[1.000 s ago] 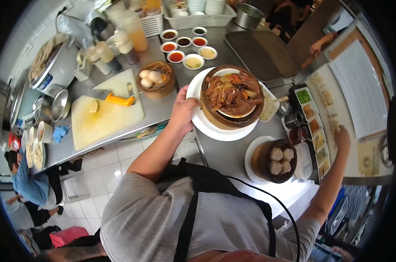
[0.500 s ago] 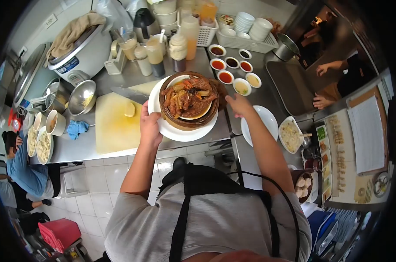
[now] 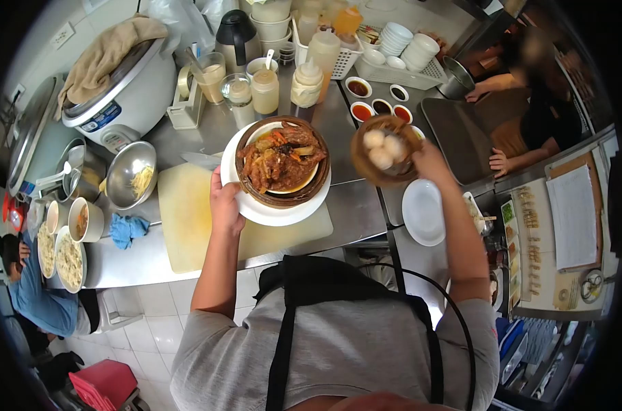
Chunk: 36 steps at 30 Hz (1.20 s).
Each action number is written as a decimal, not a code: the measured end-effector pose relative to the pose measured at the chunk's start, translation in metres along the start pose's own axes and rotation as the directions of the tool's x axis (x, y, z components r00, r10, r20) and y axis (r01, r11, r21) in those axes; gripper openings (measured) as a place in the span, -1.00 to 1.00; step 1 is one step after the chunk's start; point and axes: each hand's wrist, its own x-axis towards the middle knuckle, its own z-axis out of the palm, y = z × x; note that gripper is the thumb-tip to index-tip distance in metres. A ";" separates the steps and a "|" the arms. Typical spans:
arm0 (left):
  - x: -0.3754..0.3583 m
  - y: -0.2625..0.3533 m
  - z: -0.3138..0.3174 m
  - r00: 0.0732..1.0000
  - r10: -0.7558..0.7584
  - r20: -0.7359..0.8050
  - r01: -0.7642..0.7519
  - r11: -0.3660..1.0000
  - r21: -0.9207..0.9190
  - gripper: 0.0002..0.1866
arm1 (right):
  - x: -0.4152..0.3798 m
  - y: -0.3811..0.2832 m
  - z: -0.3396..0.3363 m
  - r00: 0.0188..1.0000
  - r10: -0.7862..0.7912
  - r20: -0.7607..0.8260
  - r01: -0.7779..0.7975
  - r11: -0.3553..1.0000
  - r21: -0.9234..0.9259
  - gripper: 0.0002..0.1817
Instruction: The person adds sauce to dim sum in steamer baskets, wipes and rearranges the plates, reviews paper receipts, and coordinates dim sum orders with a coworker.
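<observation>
My left hand [image 3: 227,207] grips the left edge of a white plate [image 3: 273,216] above the cutting board [image 3: 181,212]. On that plate sits a round bamboo steamer [image 3: 283,201] with a dish of saucy brown chicken feet [image 3: 283,164]. My right hand [image 3: 431,166] is closed on the right side of a second bamboo steamer [image 3: 363,159], blurred by motion. A few round white dumplings [image 3: 385,152] lie in it. Below this steamer rests an oval white plate [image 3: 424,216]. A knife blade [image 3: 200,160] shows partly behind the left plate.
Small sauce cups [image 3: 358,87] stand behind the right steamer, partly covered. Squeeze bottles [image 3: 306,85], a rice cooker [image 3: 112,103] and a metal bowl [image 3: 131,175] line the back and left. A co-worker's hand [image 3: 499,162] rests by a dark tray [image 3: 455,140].
The second steamer, mostly hidden behind the plate before, has come out to the right with my right hand. The left plate has shifted slightly left in view. The co-worker has leaned closer.
</observation>
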 end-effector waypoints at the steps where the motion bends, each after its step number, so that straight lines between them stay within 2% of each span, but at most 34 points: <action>1: 0.004 -0.001 0.000 1.000 -0.003 0.019 0.003 1.000 -0.001 -0.54 | -0.006 -0.017 -0.023 0.998 -0.054 -0.022 0.054 0.998 0.040 -0.70; 3: 0.011 -0.008 0.007 0.999 -0.030 0.014 0.030 0.999 -0.014 -0.54 | -0.014 -0.052 -0.058 0.999 -0.042 0.034 0.040 0.998 0.050 -0.71; 5: 0.016 -0.017 0.016 0.997 -0.067 0.037 0.068 0.997 -0.027 -0.55 | -0.019 -0.074 -0.071 0.989 -0.130 0.067 0.121 0.986 0.115 -0.70; 11: 0.022 -0.034 0.049 0.968 -0.168 0.189 0.185 0.979 -0.081 -0.56 | -0.037 -0.126 -0.048 0.939 -0.246 0.239 0.192 0.954 0.229 -0.71; 14: 0.020 -0.036 0.060 0.959 -0.196 0.207 0.213 0.975 -0.061 -0.56 | -0.036 -0.128 -0.044 0.892 -0.383 0.241 0.359 0.923 0.139 -0.70; 17: 0.016 -0.033 0.070 0.945 -0.240 0.220 0.252 0.967 -0.028 -0.56 | -0.045 -0.137 -0.047 0.914 -0.276 0.299 0.260 0.961 0.094 -0.71; 20: 0.017 -0.036 0.075 0.940 -0.255 0.229 0.262 0.965 -0.003 -0.54 | -0.039 -0.121 -0.045 0.878 -0.409 0.250 0.414 0.910 0.032 -0.72; 23: 0.018 -0.037 0.080 0.931 -0.274 0.239 0.278 0.960 0.018 -0.53 | -0.047 -0.127 -0.054 0.902 -0.352 0.249 0.363 0.932 0.003 -0.72; 26: 0.019 -0.037 0.084 0.928 -0.271 0.257 0.275 0.961 0.020 -0.56 | -0.041 -0.113 -0.052 0.900 -0.383 0.209 0.397 0.917 -0.028 -0.64; 32: 0.018 -0.041 0.097 0.907 -0.321 0.272 0.320 0.946 0.050 -0.57 | -0.044 -0.106 -0.062 0.939 -0.243 0.243 0.269 0.960 -0.076 -0.70; 35: 0.020 -0.046 0.102 0.891 -0.347 0.292 0.346 0.937 0.057 -0.57 | -0.047 -0.095 -0.063 0.943 -0.281 0.179 0.298 0.951 -0.080 -0.70; 36: 0.021 -0.048 0.104 0.885 -0.353 0.302 0.353 0.934 0.057 -0.57 | -0.047 -0.092 -0.065 0.948 -0.272 0.163 0.294 0.947 -0.131 -0.68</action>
